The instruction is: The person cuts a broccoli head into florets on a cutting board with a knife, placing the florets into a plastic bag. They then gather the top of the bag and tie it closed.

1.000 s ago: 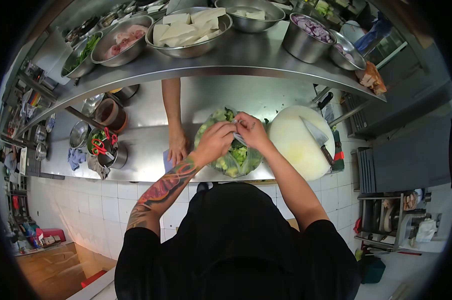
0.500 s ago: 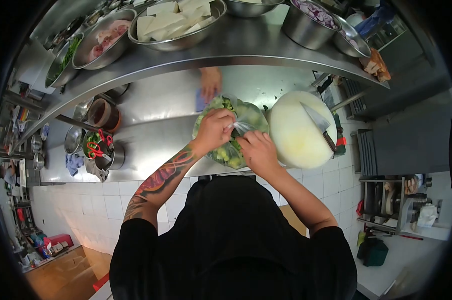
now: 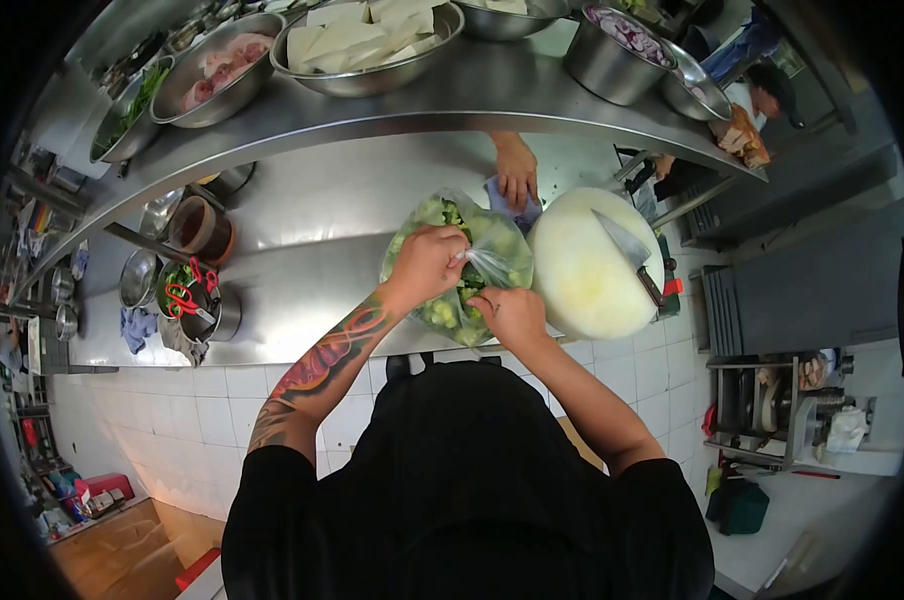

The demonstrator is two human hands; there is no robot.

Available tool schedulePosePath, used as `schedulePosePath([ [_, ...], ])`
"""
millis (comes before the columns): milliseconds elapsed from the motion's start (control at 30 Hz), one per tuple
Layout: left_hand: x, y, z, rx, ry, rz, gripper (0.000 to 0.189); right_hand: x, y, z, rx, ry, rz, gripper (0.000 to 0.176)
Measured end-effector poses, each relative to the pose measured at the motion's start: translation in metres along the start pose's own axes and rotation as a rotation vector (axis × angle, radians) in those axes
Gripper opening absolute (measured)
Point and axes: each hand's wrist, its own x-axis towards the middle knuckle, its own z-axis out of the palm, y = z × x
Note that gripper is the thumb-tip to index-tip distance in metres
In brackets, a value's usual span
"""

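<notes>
A clear plastic bag (image 3: 502, 240) full of broccoli florets (image 3: 444, 312) sits on the steel table before me. My left hand (image 3: 432, 262) is closed around the gathered, twisted neck of the bag. Just to its right and lower, my right hand (image 3: 513, 314) has its fingers bent and pinched against the bag's plastic; its fingertips are partly hidden. Touching or nearly touching the bag's right side is a round white cutting board (image 3: 582, 280), on which a knife (image 3: 629, 252) with a dark handle lies.
Across the table, another person's hand (image 3: 515, 165) presses a bluish cloth (image 3: 513, 200). A raised steel shelf (image 3: 392, 125) carries bowls of tofu (image 3: 367, 40), meat (image 3: 222, 72) and sliced onion (image 3: 627, 35). Red-handled scissors (image 3: 184, 298) rest in a pot at left.
The other person's hand and cloth have moved right, to beside the cutting board. My right hand has shifted slightly down along the bag. Another person has appeared at the upper right.
</notes>
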Motion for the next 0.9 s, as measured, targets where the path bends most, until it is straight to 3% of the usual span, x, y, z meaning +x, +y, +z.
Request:
schedulePosePath([
  [133, 0.01, -0.002, -0.008, 0.063, 0.011, -0.076, 0.019, 0.006, -0.013, -0.018, 0.211, 0.14, 0.037, 0.024],
  [167, 0.015, -0.002, -0.012, 0.027, -0.121, -0.229, 0.016, 0.009, -0.012, -0.018, 0.213, 0.149, 0.036, 0.024],
  [200, 0.02, -0.002, -0.015, -0.008, -0.254, -0.381, 0.012, 0.014, -0.01, -0.016, 0.498, 0.073, 0.157, 0.025],
  [233, 0.023, -0.005, -0.016, -0.001, -0.256, -0.372, 0.012, 0.017, -0.007, -0.015, 0.785, -0.006, 0.274, 0.026],
  [300, 0.029, -0.011, -0.015, -0.403, -0.395, -0.641, 0.017, 0.021, -0.006, -0.015, 0.938, 0.011, 0.255, 0.026],
  [333, 0.029, -0.012, -0.014, -0.393, -0.397, -0.639, 0.017, 0.021, -0.007, -0.015, 1.086, 0.016, 0.24, 0.027],
  [400, 0.024, -0.012, -0.01, -0.821, -0.312, -0.798, 0.024, 0.014, -0.019, -0.022, 1.135, 0.043, 0.264, 0.026],
  [567, 0.011, 0.004, -0.003, -0.841, -0.222, -0.755, 0.029, 0.011, -0.013, 0.005, 1.3, 0.04, 0.333, 0.022],
  [633, 0.002, 0.018, -0.002, -0.889, -0.157, -0.727, 0.03, 0.014, -0.015, -0.004, 1.577, 0.044, 0.502, 0.015],
  [667, -0.004, 0.021, -0.002, -0.841, -0.156, -0.68, 0.032, 0.014, -0.016, -0.011, 1.577, 0.042, 0.502, 0.015],
  [733, -0.014, 0.028, -0.002, -0.769, -0.143, -0.577, 0.03, 0.013, -0.017, -0.027, 2.059, -0.143, 0.757, 0.009],
  [833, -0.019, 0.037, -0.007, -0.636, -0.179, -0.546, 0.023, 0.017, -0.02, -0.038, 2.32, -0.31, 0.886, 0.014],
  [867, -0.018, 0.038, -0.016, -0.567, -0.261, -0.59, 0.018, 0.017, -0.022, -0.044, 2.319, -0.313, 0.889, 0.014],
  [900, -0.016, 0.041, -0.025, -0.567, -0.26, -0.593, 0.018, 0.016, -0.027, -0.055, 2.367, -0.448, 0.816, 0.016],
])
